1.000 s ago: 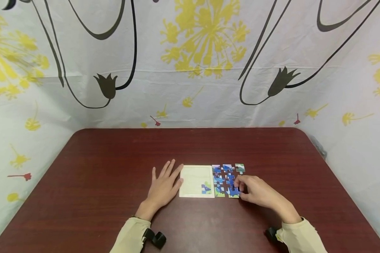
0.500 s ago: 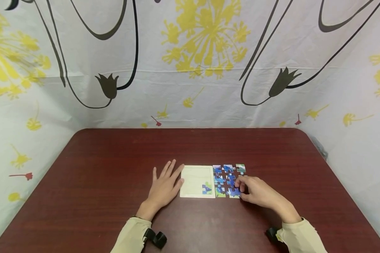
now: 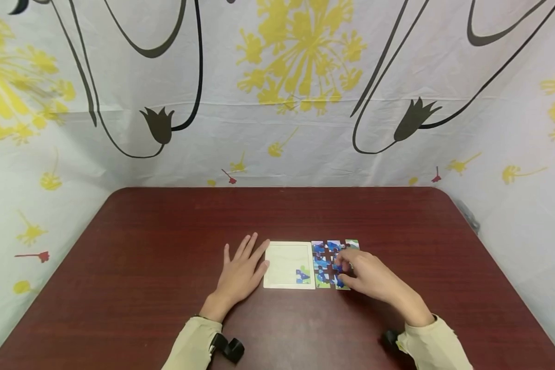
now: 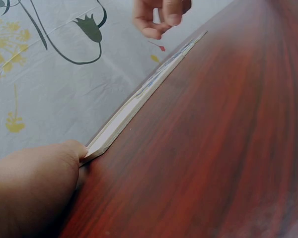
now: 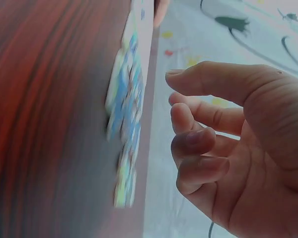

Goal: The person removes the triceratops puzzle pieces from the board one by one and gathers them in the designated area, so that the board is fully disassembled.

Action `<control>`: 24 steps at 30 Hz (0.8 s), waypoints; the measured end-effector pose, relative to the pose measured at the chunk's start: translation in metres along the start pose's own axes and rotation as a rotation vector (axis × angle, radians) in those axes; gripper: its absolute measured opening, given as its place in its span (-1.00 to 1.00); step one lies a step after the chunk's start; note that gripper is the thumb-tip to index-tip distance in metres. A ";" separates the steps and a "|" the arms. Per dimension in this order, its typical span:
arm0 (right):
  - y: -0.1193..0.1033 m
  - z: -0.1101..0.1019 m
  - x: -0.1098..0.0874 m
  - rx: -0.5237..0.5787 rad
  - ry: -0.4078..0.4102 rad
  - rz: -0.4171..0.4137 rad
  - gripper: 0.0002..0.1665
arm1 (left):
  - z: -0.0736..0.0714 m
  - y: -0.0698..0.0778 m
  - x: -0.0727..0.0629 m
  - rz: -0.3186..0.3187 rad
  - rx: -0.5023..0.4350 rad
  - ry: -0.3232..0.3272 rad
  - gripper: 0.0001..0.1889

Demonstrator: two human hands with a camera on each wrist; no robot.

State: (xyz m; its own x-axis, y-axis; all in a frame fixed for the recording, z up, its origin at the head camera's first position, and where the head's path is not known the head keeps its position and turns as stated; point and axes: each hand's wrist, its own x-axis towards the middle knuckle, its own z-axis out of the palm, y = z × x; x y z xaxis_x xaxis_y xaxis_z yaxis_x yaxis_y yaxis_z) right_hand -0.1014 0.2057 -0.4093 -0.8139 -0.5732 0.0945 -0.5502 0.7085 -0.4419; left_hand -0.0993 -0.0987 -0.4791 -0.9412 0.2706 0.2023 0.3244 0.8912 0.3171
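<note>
A pale, square puzzle tray (image 3: 281,257) lies flat on the table, with a small joined patch of jigsaw pieces (image 3: 302,275) in its near right corner. My left hand (image 3: 238,272) rests with spread fingers at the tray's left side; its thumb touches the edge in the left wrist view. Loose blue and green jigsaw pieces (image 3: 321,263) lie in rows against the tray's right side. Above them hovers my right hand (image 3: 370,275), fingers loosely bent. The right wrist view shows a gap between thumb and fingertips, with nothing held. That hand hides some pieces on the right.
The dark red wooden table (image 3: 189,221) surrounds the tray on all sides. A white cloth (image 3: 259,139) with flower prints hangs behind its far edge. Black wrist cameras are strapped at both sleeves, the left one (image 3: 231,349) close over the tabletop.
My right hand has lifted slightly and shifted left over the loose pieces. My left hand and the tray have stayed in place.
</note>
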 end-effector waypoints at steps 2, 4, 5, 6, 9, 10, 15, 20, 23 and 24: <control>-0.008 0.004 0.008 -0.008 -0.004 -0.042 -0.80 | 0.000 0.000 0.001 0.002 0.001 -0.004 -0.46; -0.016 0.010 0.016 -0.024 -0.014 -0.075 -0.82 | 0.000 0.000 0.001 0.001 0.000 -0.006 -0.46; -0.020 0.013 0.020 -0.033 -0.020 -0.084 -0.81 | 0.000 0.001 0.001 -0.001 -0.001 -0.007 -0.46; -0.024 0.017 0.023 -0.044 -0.027 -0.088 -0.81 | 0.000 0.001 0.001 -0.003 -0.002 -0.010 -0.46; -0.032 0.026 0.030 -0.062 -0.048 -0.066 -0.78 | 0.000 0.001 0.001 -0.004 -0.004 -0.014 -0.46; -0.034 0.029 0.032 -0.068 -0.052 -0.053 -0.77 | 0.000 0.001 0.001 -0.005 -0.002 -0.015 -0.46; -0.039 0.037 0.033 -0.070 -0.033 -0.019 -0.76 | 0.000 0.001 0.001 0.000 0.002 -0.011 -0.46; -0.038 0.039 0.033 -0.038 -0.025 -0.020 -0.72 | 0.000 0.000 0.001 0.000 0.002 -0.008 -0.46; -0.039 0.039 0.034 -0.015 -0.031 0.004 -0.67 | 0.000 0.000 0.001 0.000 0.000 -0.008 -0.46; -0.039 0.039 0.035 -0.006 -0.032 0.013 -0.66 | 0.000 0.000 0.001 0.000 0.000 -0.007 -0.46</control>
State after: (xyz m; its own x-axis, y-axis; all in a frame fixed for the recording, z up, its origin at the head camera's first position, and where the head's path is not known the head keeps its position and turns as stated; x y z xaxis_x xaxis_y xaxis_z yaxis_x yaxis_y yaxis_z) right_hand -0.1006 0.1419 -0.4234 -0.8146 -0.5769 0.0605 -0.5411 0.7182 -0.4375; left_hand -0.1004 -0.0983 -0.4791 -0.9420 0.2729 0.1955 0.3241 0.8913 0.3172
